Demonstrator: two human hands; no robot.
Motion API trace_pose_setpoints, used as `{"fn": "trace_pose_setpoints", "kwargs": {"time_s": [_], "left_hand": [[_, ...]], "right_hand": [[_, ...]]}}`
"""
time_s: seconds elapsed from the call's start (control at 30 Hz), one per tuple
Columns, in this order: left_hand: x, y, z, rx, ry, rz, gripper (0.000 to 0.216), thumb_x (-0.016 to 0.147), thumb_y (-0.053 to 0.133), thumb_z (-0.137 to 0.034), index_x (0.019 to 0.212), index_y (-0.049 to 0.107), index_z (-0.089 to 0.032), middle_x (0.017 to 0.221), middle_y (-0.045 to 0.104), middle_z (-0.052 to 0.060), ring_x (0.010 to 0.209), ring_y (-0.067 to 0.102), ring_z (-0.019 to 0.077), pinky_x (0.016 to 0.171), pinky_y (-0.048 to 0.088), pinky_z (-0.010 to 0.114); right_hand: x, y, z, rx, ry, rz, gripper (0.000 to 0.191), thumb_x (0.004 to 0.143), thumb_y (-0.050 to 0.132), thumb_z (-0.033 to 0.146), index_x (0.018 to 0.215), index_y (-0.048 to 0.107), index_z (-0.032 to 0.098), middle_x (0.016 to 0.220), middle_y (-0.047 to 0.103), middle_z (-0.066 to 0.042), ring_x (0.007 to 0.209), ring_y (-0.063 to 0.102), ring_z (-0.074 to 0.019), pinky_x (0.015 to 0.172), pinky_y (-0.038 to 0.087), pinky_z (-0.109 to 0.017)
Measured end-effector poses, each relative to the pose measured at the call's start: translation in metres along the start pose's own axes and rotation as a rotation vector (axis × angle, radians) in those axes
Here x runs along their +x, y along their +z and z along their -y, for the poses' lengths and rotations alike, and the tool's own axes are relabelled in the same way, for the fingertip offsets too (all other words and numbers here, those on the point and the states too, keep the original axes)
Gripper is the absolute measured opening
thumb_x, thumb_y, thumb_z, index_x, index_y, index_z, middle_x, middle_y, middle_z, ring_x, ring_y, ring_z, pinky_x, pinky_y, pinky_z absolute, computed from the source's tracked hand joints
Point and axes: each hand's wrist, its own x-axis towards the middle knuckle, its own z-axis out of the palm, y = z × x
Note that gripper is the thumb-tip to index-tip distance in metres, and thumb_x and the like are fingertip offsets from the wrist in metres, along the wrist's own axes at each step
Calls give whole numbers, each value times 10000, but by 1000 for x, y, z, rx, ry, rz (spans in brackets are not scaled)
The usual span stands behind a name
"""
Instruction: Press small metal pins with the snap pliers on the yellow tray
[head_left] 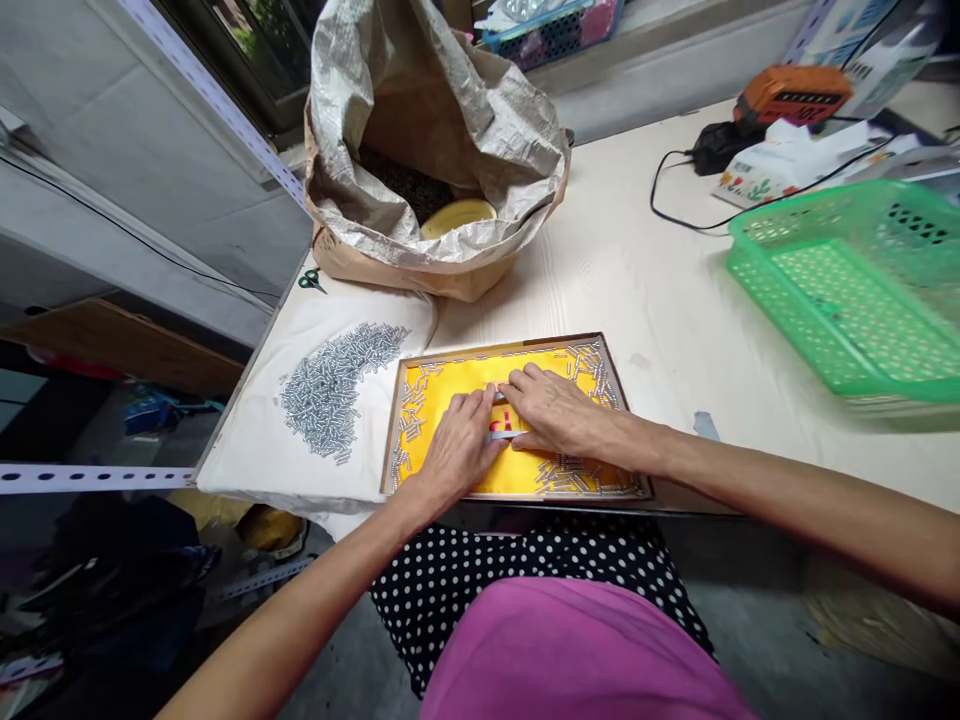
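Cylindrical metal pins (322, 395) are lying heaped on white cloth (244, 445); a crinkled sack (337, 120) is holding dark bits (405, 185) and a yellow dish (459, 217). Over a pin-edged, yellow-floored tray (450, 375), the left hand (466, 432) and right hand (551, 408) are pinching a pale strip (507, 435), fingers nearly closed. Tabletop (675, 300) is stretching towards a perforated green basket (787, 300).

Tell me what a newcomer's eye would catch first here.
Probably the yellow-floored tray just below centre, with the left hand and right hand over its middle. Left of it, a heap of small silvery pieces lies on white cloth; behind stands a large open sack.
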Motion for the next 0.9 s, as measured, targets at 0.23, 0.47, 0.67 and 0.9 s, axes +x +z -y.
{"fn": "trace_pose_setpoints", "kwargs": {"time_s": [0.23,0.47,0.67,0.9], "left_hand": [[12,-12,4,57,-4,110,378,890,609,-330,1208,562,-131,1113,608,114,1044,507,268,920,475,415],[9,-8,-4,10,-72,161,155,939,549,-267,1003,647,-168,988,645,82,982,536,239,856,490,371],[6,-7,4,-15,-74,76,277,923,590,-317,1159,610,-173,1161,635,102,1102,537,252,934,488,400],[-29,-30,16,-43,-408,-88,243,941,541,-355,891,688,-169,942,645,80,891,634,204,805,486,309]], "right_hand": [[0,10,7,7,57,-4,186,886,557,230,1038,609,135,1033,621,-151,935,514,-279,772,433,-396],[-1,12,12,76,27,135,257,949,372,101,983,622,153,957,650,-132,896,540,-241,748,436,-363],[-5,9,8,91,41,6,207,944,533,248,1109,599,141,1083,640,-145,987,554,-259,799,465,-381],[-16,12,9,107,-31,-119,296,869,672,323,1109,614,160,1117,604,-129,1029,492,-282,840,420,-413]]}}
